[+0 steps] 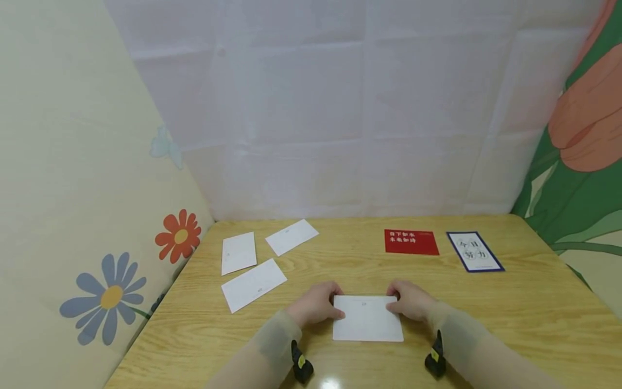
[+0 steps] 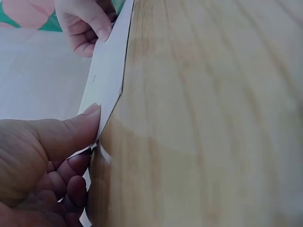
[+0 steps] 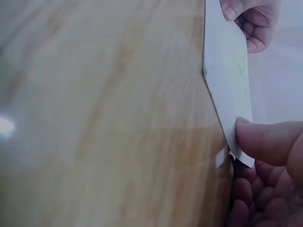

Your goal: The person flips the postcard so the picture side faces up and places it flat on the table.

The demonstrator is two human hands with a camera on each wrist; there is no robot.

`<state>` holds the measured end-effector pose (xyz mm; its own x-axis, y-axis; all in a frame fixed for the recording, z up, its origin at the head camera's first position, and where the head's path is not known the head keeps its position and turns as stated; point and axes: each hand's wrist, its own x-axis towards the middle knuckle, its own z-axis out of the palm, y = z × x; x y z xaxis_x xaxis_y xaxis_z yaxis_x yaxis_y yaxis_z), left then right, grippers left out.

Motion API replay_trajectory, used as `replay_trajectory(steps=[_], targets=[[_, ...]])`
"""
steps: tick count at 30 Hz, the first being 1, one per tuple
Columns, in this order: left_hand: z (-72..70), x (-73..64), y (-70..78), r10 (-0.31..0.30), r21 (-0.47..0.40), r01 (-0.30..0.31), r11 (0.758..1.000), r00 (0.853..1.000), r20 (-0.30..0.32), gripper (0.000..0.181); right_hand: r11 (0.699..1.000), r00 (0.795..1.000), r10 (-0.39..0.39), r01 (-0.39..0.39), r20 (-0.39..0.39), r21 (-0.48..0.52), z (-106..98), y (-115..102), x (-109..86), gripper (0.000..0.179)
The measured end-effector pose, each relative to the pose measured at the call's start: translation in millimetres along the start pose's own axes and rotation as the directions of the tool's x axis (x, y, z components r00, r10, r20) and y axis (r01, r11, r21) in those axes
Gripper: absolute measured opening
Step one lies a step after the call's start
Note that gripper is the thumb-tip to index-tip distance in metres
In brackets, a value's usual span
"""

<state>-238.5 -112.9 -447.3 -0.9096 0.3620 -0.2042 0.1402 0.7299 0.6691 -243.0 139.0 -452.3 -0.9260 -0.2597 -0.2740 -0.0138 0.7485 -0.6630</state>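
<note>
A white card (image 1: 367,321) with a small printed mark near its far edge lies at the front middle of the table. My left hand (image 1: 317,304) pinches its left edge, thumb on top and fingers curled underneath. On the opposite side, my right hand (image 1: 414,301) pinches the right edge in the same way. In the left wrist view the card (image 2: 110,66) runs from one hand to the other, its near edge close over the wood. The right wrist view shows the right thumb (image 3: 265,137) pressed flat on the card's face. The card's underside is hidden.
Three white cards (image 1: 238,253) (image 1: 291,236) (image 1: 254,284) lie at the left of the wooden table (image 1: 340,265). At the back right are a red card (image 1: 411,249) with white characters and a blue-bordered white card (image 1: 476,259). A white cloth (image 1: 359,108) hangs behind the table.
</note>
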Motion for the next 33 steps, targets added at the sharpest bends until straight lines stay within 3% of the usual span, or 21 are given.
replay_trajectory(steps=[9,16,28,33], targets=[[1.8,-1.3,0.2,-0.020,-0.031,0.019,0.999,0.999,-0.044,0.015,0.999,1.000,0.016,-0.014,-0.021,0.051,0,-1,-2.1,0.011],[2.1,-1.4,-1.7,0.022,-0.013,-0.023,1.000,0.997,-0.076,0.012,0.993,0.999,0.017,-0.012,-0.041,0.119,-3,0,-5.6,0.008],[-5.0,-1.7,-1.7,0.039,-0.115,-0.045,0.992,0.998,-0.055,0.011,0.984,0.998,-0.013,0.022,-0.054,0.175,-13,-3,-5.4,0.012],[-9.2,-2.9,-0.6,0.058,-0.180,-0.069,0.981,0.996,-0.064,0.014,0.963,0.998,-0.023,0.039,-0.065,0.267,-17,-4,-8.7,0.013]])
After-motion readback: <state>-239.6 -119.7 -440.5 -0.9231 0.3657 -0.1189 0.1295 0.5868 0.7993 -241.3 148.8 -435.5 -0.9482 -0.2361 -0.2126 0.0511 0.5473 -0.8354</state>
